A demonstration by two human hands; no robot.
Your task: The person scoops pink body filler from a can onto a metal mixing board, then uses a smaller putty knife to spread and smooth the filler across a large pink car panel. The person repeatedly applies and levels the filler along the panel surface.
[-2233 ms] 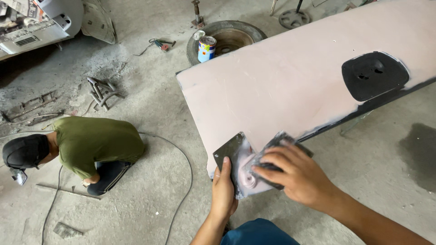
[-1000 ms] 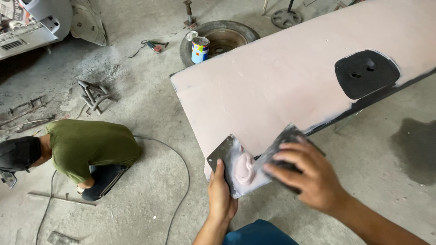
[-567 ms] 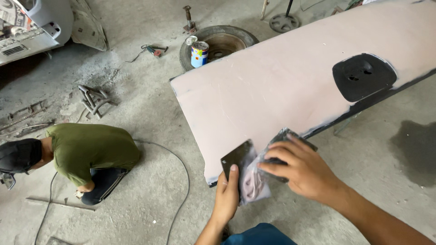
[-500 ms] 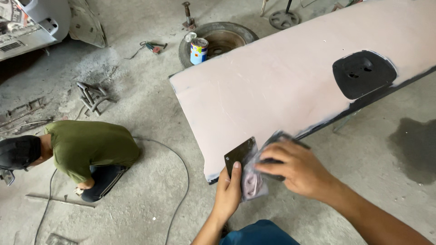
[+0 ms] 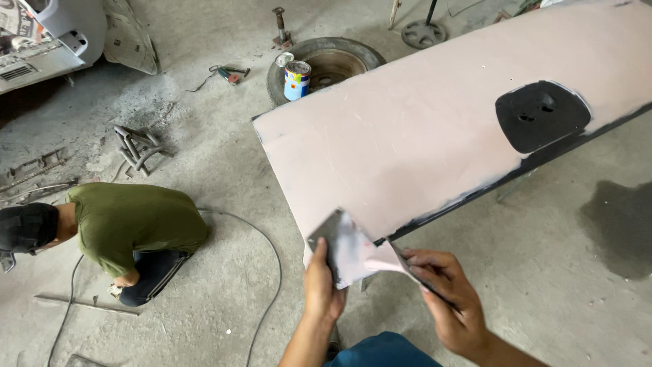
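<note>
- You stand on a grey concrete floor (image 5: 204, 136), dusty and scuffed, with a dark wet-looking stain (image 5: 621, 228) at your right.
- A co-worker in a green shirt (image 5: 129, 228) crouches at your left, a thin cable (image 5: 268, 272) curving across the floor beside them.
- Ahead lies an old tyre (image 5: 336, 61) with a small paint can (image 5: 297, 79) at its edge.
- Bent metal scraps (image 5: 136, 146) sit on the floor at left; a light grey car body part (image 5: 61, 34) fills the top-left corner.
- Soft, even daylight, no hard shadows.
</note>
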